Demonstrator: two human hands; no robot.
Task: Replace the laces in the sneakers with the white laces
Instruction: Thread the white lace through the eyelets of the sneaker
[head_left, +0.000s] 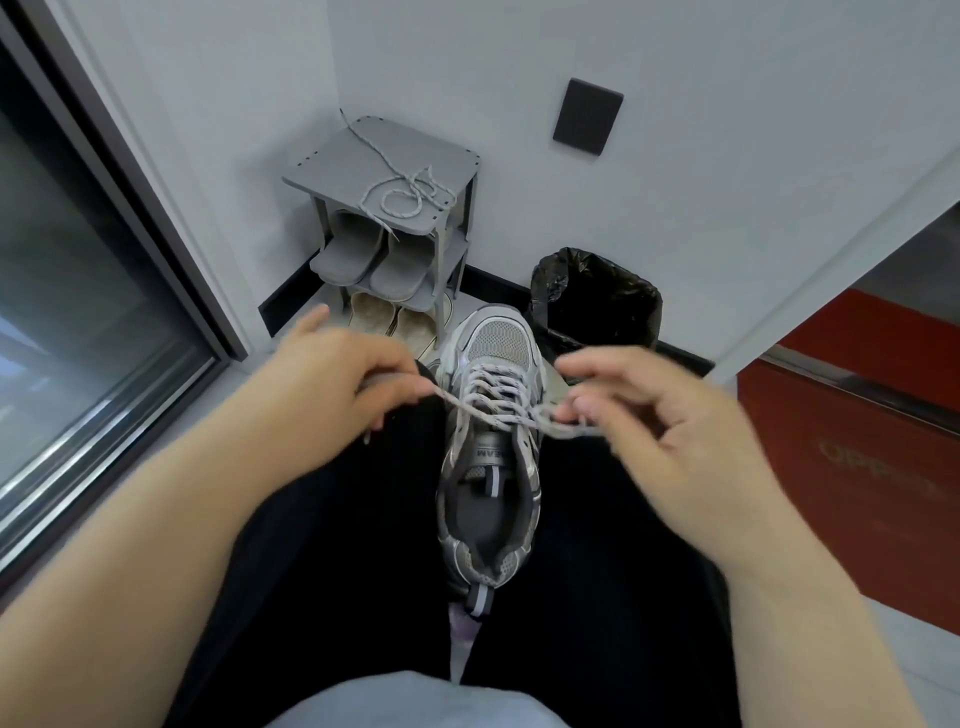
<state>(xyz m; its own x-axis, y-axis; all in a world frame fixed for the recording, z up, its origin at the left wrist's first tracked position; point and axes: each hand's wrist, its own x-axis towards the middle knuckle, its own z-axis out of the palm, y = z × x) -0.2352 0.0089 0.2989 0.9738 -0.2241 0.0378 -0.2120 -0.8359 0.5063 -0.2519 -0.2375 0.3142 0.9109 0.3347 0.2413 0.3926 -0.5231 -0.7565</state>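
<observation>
Grey-and-silver mesh sneaker, head view, centre of the frame: lay on a lap clad in black trousers, toe pointing to the upper edge, heel and pull tab to the lower edge, its opening turned to the camera. Threaded lace, pale with dark flecks: crossed through the eyelets over the tongue, its two ends drawn out sideways from the top eyelets. Left hand, left of centre: fingers curled, thumb and forefinger pinching the left end of the threaded lace, which ran taut from the shoe to the fingertips. Right hand, right of centre, blurred: fingers curled, fingertips pinching the right end just beside the shoe's collar; a short tail showed below the pinch. Loose lace, same flecked kind: lay in a tangle on the top of a grey shoe rack, upper centre, one end hanging over the front edge. Grey slippers: one pair on the rack's middle shelf. Beige slippers: one pair on the shelf below, partly hidden by the left hand. Bin lined with a black bag: right of the rack, against the wall. Dark wall plate: upper right of centre. Window with dark frame: left edge. Red cabinet: right edge.
</observation>
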